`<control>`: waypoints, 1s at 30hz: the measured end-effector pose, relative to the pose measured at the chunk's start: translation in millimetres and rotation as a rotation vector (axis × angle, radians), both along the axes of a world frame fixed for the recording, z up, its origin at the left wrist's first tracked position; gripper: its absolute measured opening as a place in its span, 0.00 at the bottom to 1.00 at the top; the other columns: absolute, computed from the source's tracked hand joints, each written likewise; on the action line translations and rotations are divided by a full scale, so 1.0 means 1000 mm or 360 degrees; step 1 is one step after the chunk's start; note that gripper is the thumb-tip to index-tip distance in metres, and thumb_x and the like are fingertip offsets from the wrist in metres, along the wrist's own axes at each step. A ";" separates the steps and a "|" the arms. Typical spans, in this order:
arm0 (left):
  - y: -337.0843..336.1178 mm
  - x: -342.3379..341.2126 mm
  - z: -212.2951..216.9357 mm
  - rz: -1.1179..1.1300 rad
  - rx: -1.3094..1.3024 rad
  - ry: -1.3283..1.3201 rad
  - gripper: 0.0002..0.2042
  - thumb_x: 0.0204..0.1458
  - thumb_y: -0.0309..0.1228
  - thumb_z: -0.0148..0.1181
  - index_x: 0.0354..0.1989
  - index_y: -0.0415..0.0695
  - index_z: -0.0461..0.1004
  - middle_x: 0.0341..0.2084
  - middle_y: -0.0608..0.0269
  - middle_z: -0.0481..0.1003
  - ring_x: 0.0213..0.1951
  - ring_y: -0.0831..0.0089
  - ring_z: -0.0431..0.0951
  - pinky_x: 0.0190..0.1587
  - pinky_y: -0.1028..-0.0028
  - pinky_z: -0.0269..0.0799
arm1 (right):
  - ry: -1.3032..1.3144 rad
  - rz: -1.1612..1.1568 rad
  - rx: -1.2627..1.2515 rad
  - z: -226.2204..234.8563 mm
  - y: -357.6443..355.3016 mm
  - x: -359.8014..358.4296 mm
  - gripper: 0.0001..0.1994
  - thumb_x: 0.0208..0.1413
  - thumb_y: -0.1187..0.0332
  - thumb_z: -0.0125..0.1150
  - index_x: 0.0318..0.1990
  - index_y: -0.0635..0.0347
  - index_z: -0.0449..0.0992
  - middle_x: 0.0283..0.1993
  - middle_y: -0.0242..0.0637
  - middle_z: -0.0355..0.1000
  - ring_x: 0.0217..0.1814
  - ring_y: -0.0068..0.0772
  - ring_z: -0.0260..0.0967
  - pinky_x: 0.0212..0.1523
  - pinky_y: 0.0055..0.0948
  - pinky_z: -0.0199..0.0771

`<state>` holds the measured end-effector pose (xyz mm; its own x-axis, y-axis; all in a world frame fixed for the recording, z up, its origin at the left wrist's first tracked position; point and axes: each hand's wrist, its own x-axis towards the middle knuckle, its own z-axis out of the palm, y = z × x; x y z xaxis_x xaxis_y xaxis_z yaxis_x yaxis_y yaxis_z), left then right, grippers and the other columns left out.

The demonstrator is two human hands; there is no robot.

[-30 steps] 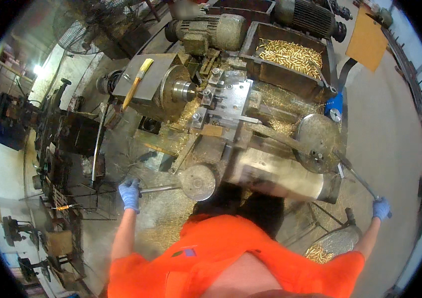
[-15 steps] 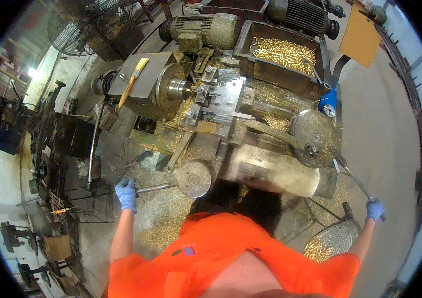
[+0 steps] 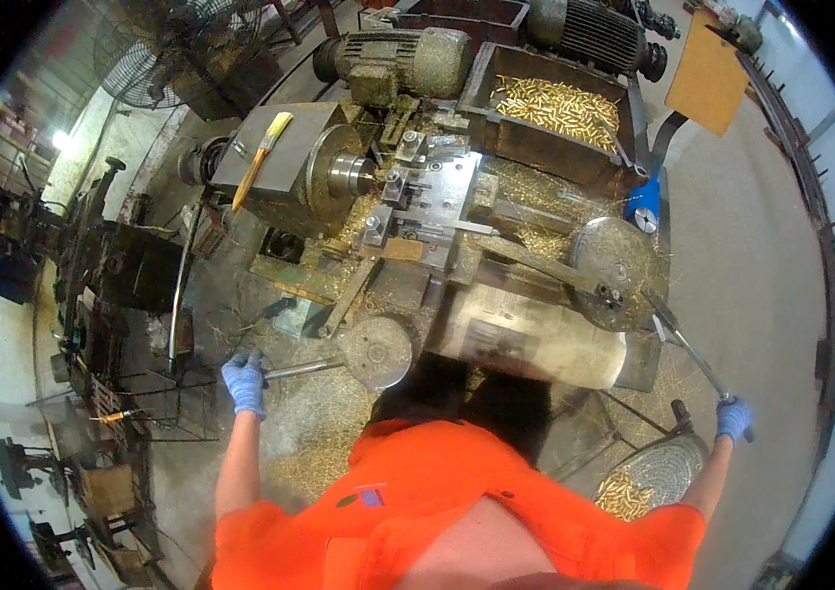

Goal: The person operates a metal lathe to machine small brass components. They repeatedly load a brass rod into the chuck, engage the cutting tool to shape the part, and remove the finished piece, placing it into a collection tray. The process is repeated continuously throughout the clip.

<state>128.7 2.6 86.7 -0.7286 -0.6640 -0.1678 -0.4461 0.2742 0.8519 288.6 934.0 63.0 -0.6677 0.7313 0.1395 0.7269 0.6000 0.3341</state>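
Observation:
My left hand (image 3: 243, 383), in a blue glove, is closed round the outer end of a metal lever (image 3: 305, 369). That lever runs from a round disc (image 3: 376, 352) at the front of a small lathe. Out to the right, my right hand (image 3: 734, 420), also gloved, grips a longer lever (image 3: 690, 349) fixed to a bigger disc (image 3: 617, 273). Between the discs lies the metal slide (image 3: 444, 194) with bolted tool blocks (image 3: 394, 185). The lathe's chuck (image 3: 347, 175) faces these blocks; a small brass-coloured piece seems to show at its mouth.
A brush (image 3: 262, 160) lies on the headstock (image 3: 275, 182). Behind the slide stands a metal bin (image 3: 547, 144) of small brass parts. A round basket (image 3: 678, 462) near my right arm holds more. Brass shavings cover the machine bed and floor. Motors (image 3: 408, 61) and a fan (image 3: 157, 59) stand farther back.
The whole view has shifted slightly. My right hand and its lever have come down a little toward me. My left hand keeps its grip, with hardly any movement.

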 end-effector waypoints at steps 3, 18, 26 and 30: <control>0.011 -0.002 0.008 0.0026 -0.0027 0.0049 0.10 0.46 0.27 0.59 0.17 0.40 0.67 0.10 0.65 0.66 0.08 0.77 0.62 0.08 0.75 0.55 | -0.0049 -0.0056 -0.0022 0.004 -0.008 -0.003 0.13 0.44 0.57 0.55 0.31 0.56 0.75 0.32 0.48 0.73 0.37 0.52 0.70 0.38 0.43 0.69; -0.010 -0.007 -0.004 -0.0146 -0.0068 -0.0059 0.08 0.46 0.30 0.59 0.24 0.37 0.74 0.12 0.62 0.70 0.11 0.76 0.67 0.11 0.75 0.61 | -0.0058 -0.0093 -0.0124 0.005 -0.005 0.001 0.11 0.43 0.59 0.56 0.28 0.56 0.76 0.30 0.48 0.73 0.33 0.49 0.72 0.34 0.41 0.71; 0.026 -0.038 0.022 -0.0794 -0.0939 -0.0185 0.12 0.44 0.40 0.57 0.30 0.45 0.77 0.26 0.49 0.75 0.29 0.55 0.75 0.32 0.66 0.70 | -0.0121 0.0060 0.0052 0.003 -0.008 0.003 0.14 0.44 0.56 0.54 0.24 0.58 0.77 0.25 0.48 0.72 0.28 0.50 0.72 0.31 0.42 0.71; 0.038 -0.048 0.007 -0.0934 -0.1068 -0.0099 0.11 0.47 0.35 0.58 0.31 0.40 0.76 0.16 0.56 0.74 0.17 0.70 0.74 0.24 0.72 0.68 | -0.0194 0.0066 -0.0034 0.010 -0.013 0.005 0.14 0.44 0.57 0.53 0.25 0.57 0.78 0.28 0.48 0.73 0.31 0.50 0.72 0.33 0.42 0.71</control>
